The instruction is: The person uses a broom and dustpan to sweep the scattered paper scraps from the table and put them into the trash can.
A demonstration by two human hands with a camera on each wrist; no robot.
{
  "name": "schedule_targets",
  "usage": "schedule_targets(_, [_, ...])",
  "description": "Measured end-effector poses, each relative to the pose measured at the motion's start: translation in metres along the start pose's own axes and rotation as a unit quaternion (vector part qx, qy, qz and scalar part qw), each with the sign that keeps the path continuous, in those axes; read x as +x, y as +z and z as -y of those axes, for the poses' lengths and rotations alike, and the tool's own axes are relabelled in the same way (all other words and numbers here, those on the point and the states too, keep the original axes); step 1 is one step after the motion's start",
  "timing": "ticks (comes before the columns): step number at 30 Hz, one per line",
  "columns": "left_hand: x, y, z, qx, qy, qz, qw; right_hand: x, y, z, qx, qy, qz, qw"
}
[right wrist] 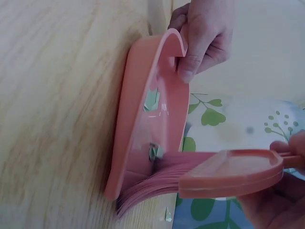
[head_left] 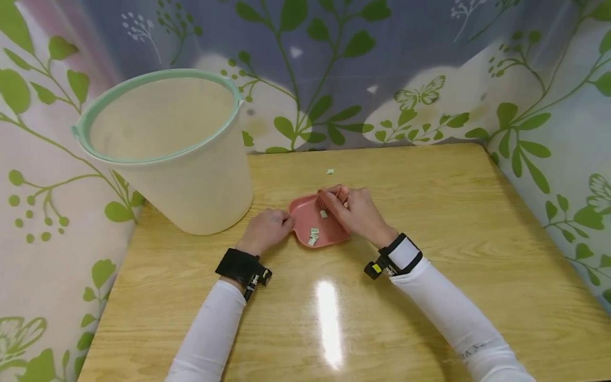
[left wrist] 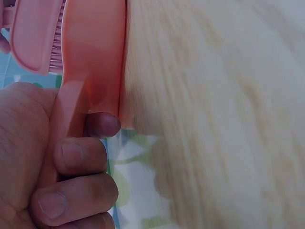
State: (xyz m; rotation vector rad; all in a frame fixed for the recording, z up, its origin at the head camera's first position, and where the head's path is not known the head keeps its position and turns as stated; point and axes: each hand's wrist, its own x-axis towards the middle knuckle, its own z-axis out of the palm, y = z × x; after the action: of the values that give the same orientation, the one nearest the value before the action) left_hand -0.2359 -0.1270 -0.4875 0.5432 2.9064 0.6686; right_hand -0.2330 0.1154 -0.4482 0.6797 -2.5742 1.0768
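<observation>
My left hand (head_left: 268, 229) grips the handle of a pink dustpan (head_left: 303, 212), its fingers curled round it in the left wrist view. Several small pale green paper scraps (head_left: 313, 237) lie in the pan. A pink hand brush (right wrist: 231, 174) is held by its handle in my right hand (head_left: 364, 216). Its bristles (right wrist: 159, 187) reach over the pan's front lip and bend against it, right by one scrap (right wrist: 155, 151). Another scrap (head_left: 330, 171) lies on the table behind the pan.
A tall whitish bucket (head_left: 210, 185) with a mint green rim stands at the back left of the wooden table (head_left: 458, 212), close to my left hand. Leaf-patterned cloth (head_left: 315, 63) hangs behind and at both sides.
</observation>
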Motion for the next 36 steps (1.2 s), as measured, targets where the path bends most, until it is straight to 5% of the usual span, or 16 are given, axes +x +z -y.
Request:
schedule_targets(8, [-0.001, -0.006, 0.001, 0.014, -0.001, 0.002, 0.9999, -0.006, -0.005, 0.005, 0.006, -0.044, 0.053, 0.998])
schedule_targets(16, [-0.002, -0.006, 0.002, 0.009, 0.004, -0.001, 1.0, -0.007, 0.0, 0.018, 0.006, -0.077, 0.061, 0.995])
schedule_targets(22, [-0.002, -0.003, 0.003, 0.003, 0.0, -0.001, 1.0, -0.007, -0.006, 0.024, 0.068, -0.041, 0.057, 0.995])
schedule_targets(27, [-0.002, 0.0, 0.002, 0.004, 0.007, -0.002, 1.0, 0.006, -0.037, 0.004, 0.16, -0.008, -0.003, 0.987])
schedule_targets(31, [0.0, -0.001, 0.0, 0.004, 0.006, 0.0, 1.0, 0.028, -0.06, -0.027, 0.103, -0.024, -0.02, 0.994])
schedule_targets(36, [-0.001, -0.001, 0.001, 0.0, 0.003, -0.001, 1.0, 0.059, -0.056, -0.064, 0.053, -0.049, 0.038, 0.997])
